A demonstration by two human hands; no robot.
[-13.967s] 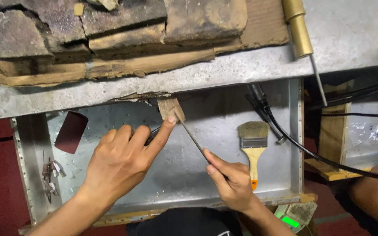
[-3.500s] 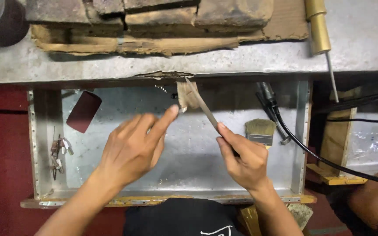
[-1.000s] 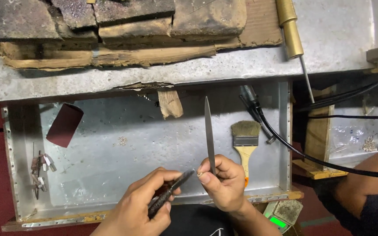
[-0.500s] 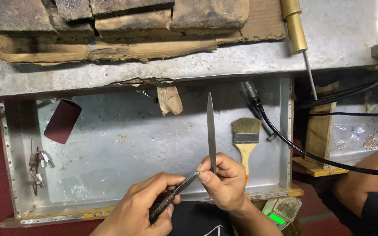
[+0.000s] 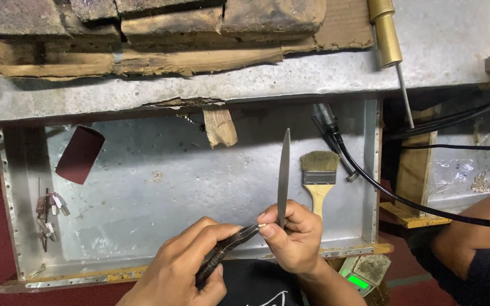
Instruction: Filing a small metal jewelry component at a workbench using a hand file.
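Right hand (image 5: 290,241) pinches a slim metal file (image 5: 283,173) upright, tip at 12 o'clock, w/ fingers clamped on its base so it's steady, while left hand (image 5: 185,266), at 9 o'clock of it, closes round dark pliers (image 5: 225,252) whose nose meets the file's base, above the metal tray (image 5: 143,198).

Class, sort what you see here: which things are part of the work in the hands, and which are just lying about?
In use:
left hand
dark pliers
right hand
slim grey metal file, held upright

Lying about:
wooden-handled flat paintbrush
dark red sandpaper piece
brass-coloured rod tool
black cable
metal tray
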